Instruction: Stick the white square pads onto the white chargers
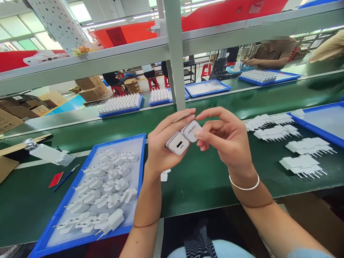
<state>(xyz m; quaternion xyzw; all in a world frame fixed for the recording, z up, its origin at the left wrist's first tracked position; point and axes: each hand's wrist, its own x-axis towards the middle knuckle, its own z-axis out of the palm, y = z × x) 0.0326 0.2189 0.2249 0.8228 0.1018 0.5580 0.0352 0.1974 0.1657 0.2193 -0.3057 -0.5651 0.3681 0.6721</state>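
A white charger plug [177, 143], the cube kind with a port in its face, sits between both hands above the green surface [209, 179], raised clear of it and just in front of the person's chest. Its port face turns toward the camera; a second white piece printed with a grey logo [191, 130] butts against its upper right corner, touching it. Whether the two pieces are separate units or two halves of one I cannot tell.

The left hand [161, 143] cups the plug from the left and beneath, fingers curled round its back and forefinger stretched over the top. The right hand [225, 139] pinches the logo piece between thumb and bent fingers, forefinger arched above toward the left forefinger, their tips nearly meeting. A thin bangle [244, 184] circles the right wrist.

As for progress, I judge the work well in the middle. The blue tray [53, 222] at the left holds a loose heap of white plugs [107, 190], pins pointing every way, and looks about half covered. At the right, on the surface, white plugs lie in neat rows [301, 150], pins all facing right; which lot is finished I cannot say. One small white part [164, 175] lies on the surface just beneath the left wrist.

Farther left are a clear bottle [44, 152] on its side, a red tag [56, 179] and a blue pen [66, 177]. Across the belt, more blue trays [120, 105] carry upright pins, and another person [271, 53] sits beyond.
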